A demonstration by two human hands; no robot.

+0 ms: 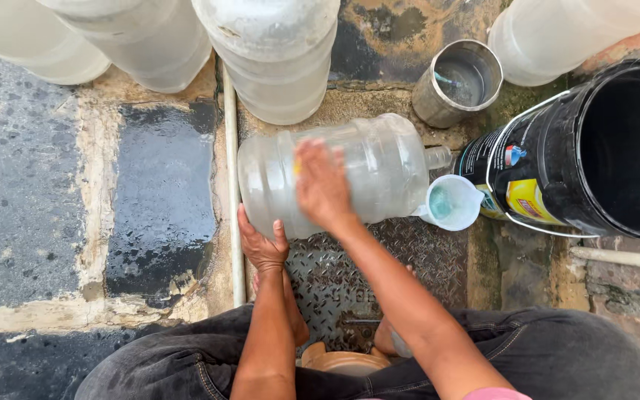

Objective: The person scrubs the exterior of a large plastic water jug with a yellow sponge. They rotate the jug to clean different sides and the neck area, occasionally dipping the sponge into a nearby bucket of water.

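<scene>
Clearly the big clear jug (335, 174) lay on its side so its neck fed the small funnel (451, 202) beside the black bucket (594, 148); the left hand (262, 244) braced its base, open-palmed, the right hand (323, 185) pressed flat on top.

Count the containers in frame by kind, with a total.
Large clear water jugs: 5, one lying on its side under both hands, three upright at top left, one at top right
Black bucket: 1
Metal can: 1
Small plastic cup: 1
Total: 8
</scene>
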